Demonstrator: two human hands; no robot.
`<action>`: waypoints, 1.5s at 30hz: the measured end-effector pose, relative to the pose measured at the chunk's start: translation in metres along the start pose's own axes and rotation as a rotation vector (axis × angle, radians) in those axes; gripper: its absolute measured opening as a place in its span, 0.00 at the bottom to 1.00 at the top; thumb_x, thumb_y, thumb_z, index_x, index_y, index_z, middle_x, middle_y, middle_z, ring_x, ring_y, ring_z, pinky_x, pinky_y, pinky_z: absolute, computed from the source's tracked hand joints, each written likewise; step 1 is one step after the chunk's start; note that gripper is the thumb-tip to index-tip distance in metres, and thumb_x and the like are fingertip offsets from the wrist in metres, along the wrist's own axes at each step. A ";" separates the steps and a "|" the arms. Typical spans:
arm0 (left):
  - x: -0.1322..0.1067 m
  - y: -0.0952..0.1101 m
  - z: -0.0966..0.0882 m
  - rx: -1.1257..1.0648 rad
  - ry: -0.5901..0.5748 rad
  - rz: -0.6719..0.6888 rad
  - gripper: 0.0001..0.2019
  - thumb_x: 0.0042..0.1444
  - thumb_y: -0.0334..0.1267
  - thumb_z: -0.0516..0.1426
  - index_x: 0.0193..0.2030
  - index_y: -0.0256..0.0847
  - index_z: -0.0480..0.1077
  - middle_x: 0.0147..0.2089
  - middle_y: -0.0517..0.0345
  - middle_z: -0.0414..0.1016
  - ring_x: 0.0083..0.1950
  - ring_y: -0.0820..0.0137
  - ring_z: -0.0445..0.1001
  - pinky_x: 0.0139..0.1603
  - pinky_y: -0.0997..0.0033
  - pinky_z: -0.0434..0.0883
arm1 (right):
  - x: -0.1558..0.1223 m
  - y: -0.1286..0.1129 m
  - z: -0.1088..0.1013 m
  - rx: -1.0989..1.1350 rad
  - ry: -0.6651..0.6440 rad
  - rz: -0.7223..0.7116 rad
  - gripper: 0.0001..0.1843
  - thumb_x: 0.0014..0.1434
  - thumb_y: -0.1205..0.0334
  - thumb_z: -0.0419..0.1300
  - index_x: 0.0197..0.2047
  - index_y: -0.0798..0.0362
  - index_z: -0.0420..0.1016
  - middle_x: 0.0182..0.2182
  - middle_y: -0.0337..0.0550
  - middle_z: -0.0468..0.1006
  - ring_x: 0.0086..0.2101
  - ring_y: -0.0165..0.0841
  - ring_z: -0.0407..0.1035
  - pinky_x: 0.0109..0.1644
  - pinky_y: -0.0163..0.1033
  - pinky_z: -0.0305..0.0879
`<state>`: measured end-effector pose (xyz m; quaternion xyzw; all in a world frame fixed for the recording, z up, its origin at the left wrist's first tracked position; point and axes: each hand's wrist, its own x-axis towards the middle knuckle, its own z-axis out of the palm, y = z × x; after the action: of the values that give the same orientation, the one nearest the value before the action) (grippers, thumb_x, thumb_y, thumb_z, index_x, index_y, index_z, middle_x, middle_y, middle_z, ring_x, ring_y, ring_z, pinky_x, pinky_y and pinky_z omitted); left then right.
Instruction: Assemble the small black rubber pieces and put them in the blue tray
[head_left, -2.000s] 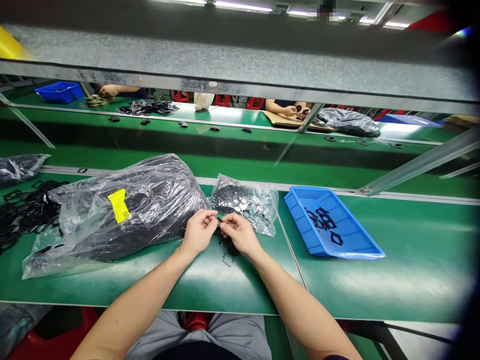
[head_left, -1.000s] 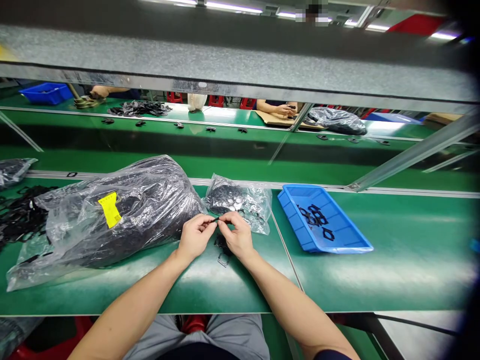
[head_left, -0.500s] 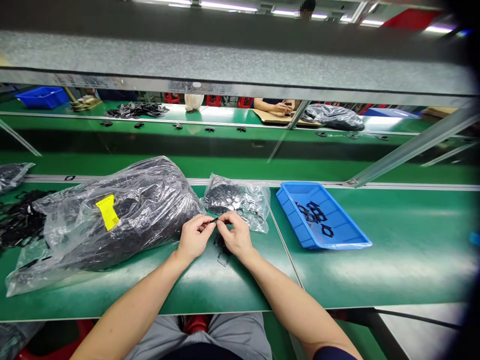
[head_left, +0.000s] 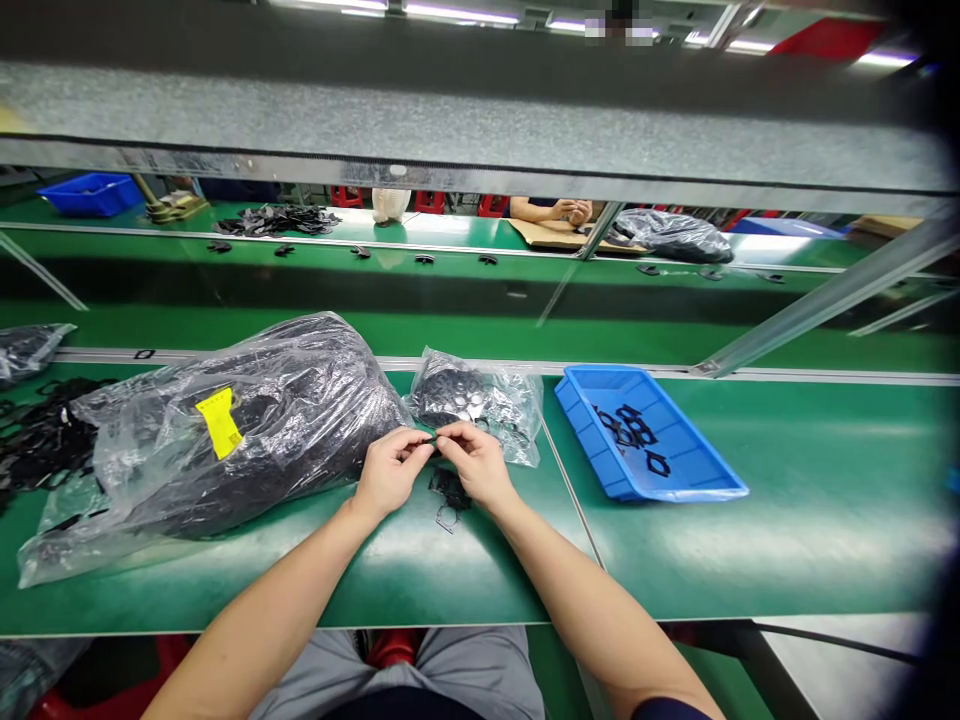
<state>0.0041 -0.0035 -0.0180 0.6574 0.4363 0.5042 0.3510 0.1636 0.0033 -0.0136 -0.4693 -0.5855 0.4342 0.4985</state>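
Note:
My left hand [head_left: 391, 470] and my right hand [head_left: 480, 462] meet at the fingertips over the green table. Pinched between them is a small black part [head_left: 432, 440], mostly hidden by the fingers. Just below my right hand lie several thin black frames [head_left: 450, 490] in a small heap. Behind the hands rests a clear bag of small round-holed parts [head_left: 450, 388]. To the left, a large clear plastic bag [head_left: 300, 400] with a yellow label bulges with dark parts, close to my left hand.
A blue tray [head_left: 675, 440] with several black frames stands on the right. Loose black parts [head_left: 45, 440] are piled at the far left. A metal strut [head_left: 810, 290] slants up at the right. Across the line, a co-worker's hands [head_left: 571, 210] hold something small.
My fingers have shifted slightly around the small black part, and my right hand has moved a little to the right, uncovering more of the heap. The co-worker's hands have changed position.

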 end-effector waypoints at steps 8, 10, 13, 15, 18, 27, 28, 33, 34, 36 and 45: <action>0.002 0.002 -0.001 -0.001 -0.018 0.005 0.07 0.57 0.36 0.57 0.40 0.40 0.76 0.39 0.53 0.77 0.38 0.69 0.75 0.36 0.72 0.73 | 0.000 -0.003 -0.001 -0.011 -0.043 -0.044 0.13 0.56 0.57 0.61 0.43 0.52 0.76 0.34 0.42 0.76 0.33 0.33 0.70 0.39 0.39 0.68; 0.001 0.001 -0.001 -0.010 -0.003 -0.004 0.07 0.57 0.37 0.57 0.40 0.40 0.76 0.38 0.53 0.77 0.37 0.70 0.75 0.35 0.73 0.73 | 0.000 -0.004 -0.002 -0.090 -0.055 -0.136 0.10 0.57 0.58 0.60 0.40 0.52 0.77 0.34 0.43 0.76 0.34 0.33 0.70 0.39 0.39 0.68; 0.001 0.001 0.000 -0.024 0.052 -0.039 0.09 0.56 0.37 0.58 0.43 0.39 0.74 0.38 0.54 0.76 0.35 0.71 0.75 0.34 0.73 0.73 | -0.002 -0.005 0.000 -0.132 -0.038 -0.198 0.08 0.58 0.60 0.60 0.39 0.51 0.78 0.33 0.43 0.76 0.33 0.33 0.71 0.37 0.38 0.68; 0.000 0.001 0.000 -0.026 0.104 -0.034 0.10 0.56 0.37 0.58 0.44 0.40 0.72 0.39 0.54 0.76 0.36 0.71 0.75 0.35 0.74 0.73 | -0.004 -0.006 0.002 -0.151 -0.009 -0.215 0.07 0.58 0.60 0.60 0.39 0.51 0.77 0.33 0.43 0.76 0.33 0.33 0.71 0.35 0.37 0.69; 0.000 0.005 -0.002 0.035 0.127 0.066 0.06 0.57 0.35 0.57 0.40 0.41 0.73 0.41 0.53 0.75 0.40 0.70 0.75 0.39 0.71 0.73 | -0.007 -0.005 0.004 -0.189 0.015 -0.245 0.07 0.58 0.61 0.59 0.39 0.51 0.77 0.33 0.43 0.75 0.33 0.33 0.71 0.34 0.37 0.70; 0.001 0.008 -0.004 0.116 0.097 0.150 0.04 0.58 0.32 0.55 0.35 0.40 0.72 0.40 0.53 0.73 0.41 0.69 0.73 0.39 0.71 0.72 | -0.009 0.002 0.005 -0.260 0.018 -0.299 0.08 0.61 0.62 0.57 0.43 0.50 0.76 0.36 0.44 0.75 0.35 0.33 0.71 0.36 0.38 0.71; 0.001 0.007 -0.003 0.105 0.094 0.136 0.04 0.58 0.32 0.55 0.35 0.40 0.72 0.40 0.53 0.73 0.40 0.70 0.73 0.38 0.71 0.72 | -0.009 0.003 0.006 -0.263 0.020 -0.296 0.08 0.61 0.62 0.57 0.43 0.50 0.76 0.36 0.44 0.75 0.35 0.33 0.71 0.36 0.38 0.72; 0.001 0.005 -0.001 0.028 0.091 0.055 0.03 0.57 0.33 0.56 0.34 0.40 0.71 0.40 0.53 0.72 0.40 0.70 0.73 0.37 0.72 0.74 | -0.010 0.005 0.006 -0.284 0.031 -0.305 0.09 0.62 0.62 0.57 0.44 0.50 0.76 0.36 0.44 0.75 0.35 0.33 0.72 0.37 0.39 0.72; 0.001 0.005 -0.001 0.012 0.093 0.040 0.03 0.56 0.33 0.56 0.34 0.40 0.71 0.40 0.53 0.72 0.40 0.70 0.73 0.36 0.72 0.74 | -0.010 0.004 0.006 -0.292 0.031 -0.316 0.09 0.62 0.62 0.57 0.44 0.50 0.76 0.36 0.44 0.75 0.35 0.33 0.71 0.37 0.39 0.72; 0.001 0.004 0.000 -0.012 0.097 0.013 0.02 0.56 0.33 0.56 0.34 0.40 0.70 0.40 0.53 0.72 0.39 0.70 0.73 0.36 0.72 0.74 | -0.010 0.003 0.006 -0.308 0.029 -0.344 0.09 0.62 0.63 0.57 0.44 0.50 0.76 0.36 0.44 0.76 0.35 0.33 0.71 0.37 0.39 0.71; 0.003 -0.001 0.002 -0.166 0.099 -0.128 0.04 0.53 0.36 0.59 0.34 0.38 0.70 0.36 0.55 0.73 0.36 0.71 0.73 0.37 0.73 0.73 | -0.010 -0.004 0.006 -0.362 0.027 -0.429 0.09 0.62 0.63 0.56 0.43 0.49 0.75 0.35 0.44 0.77 0.37 0.35 0.71 0.40 0.41 0.70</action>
<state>0.0066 -0.0002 -0.0184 0.5712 0.4509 0.5471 0.4136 0.1581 -0.0072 -0.0120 -0.4217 -0.7327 0.2011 0.4949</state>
